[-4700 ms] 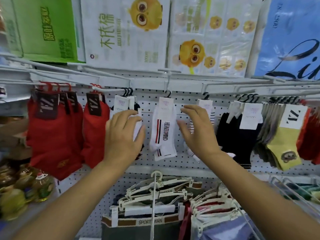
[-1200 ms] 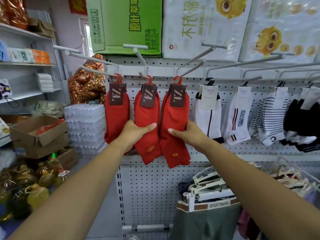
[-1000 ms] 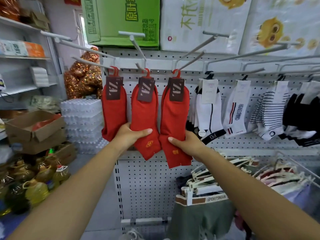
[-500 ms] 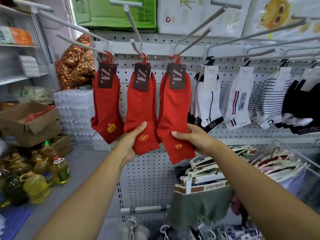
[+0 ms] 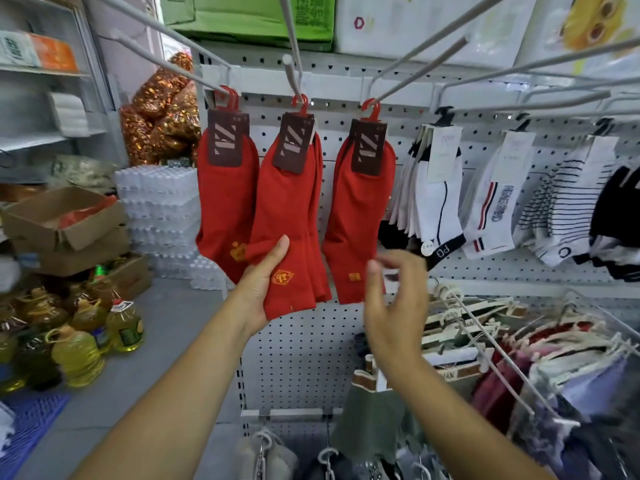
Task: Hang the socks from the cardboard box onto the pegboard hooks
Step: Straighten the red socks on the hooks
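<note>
Three bunches of red socks hang by red hangers from long hooks on the white pegboard (image 5: 294, 358): a left bunch (image 5: 227, 209), a middle bunch (image 5: 287, 216) and a right bunch (image 5: 360, 216). My left hand (image 5: 261, 289) holds the lower end of the middle bunch, thumb across the front, fingers behind. My right hand (image 5: 394, 306) hovers just in front of the toe of the right bunch, fingers spread and blurred, holding nothing. An open cardboard box (image 5: 62, 220) with something red inside sits at the far left.
White, striped and black socks (image 5: 491, 206) hang to the right. Hangers of underwear (image 5: 467, 344) fill the row below. Bare hook rods (image 5: 433, 53) jut out overhead. Oil bottles (image 5: 79, 355), stacked water bottles (image 5: 162, 209) and more boxes stand on the floor at left.
My right hand has let go of the right red bunch and pulled back, fingers spread. My left hand keeps its hold on the middle bunch. The view has tilted down and come closer.
</note>
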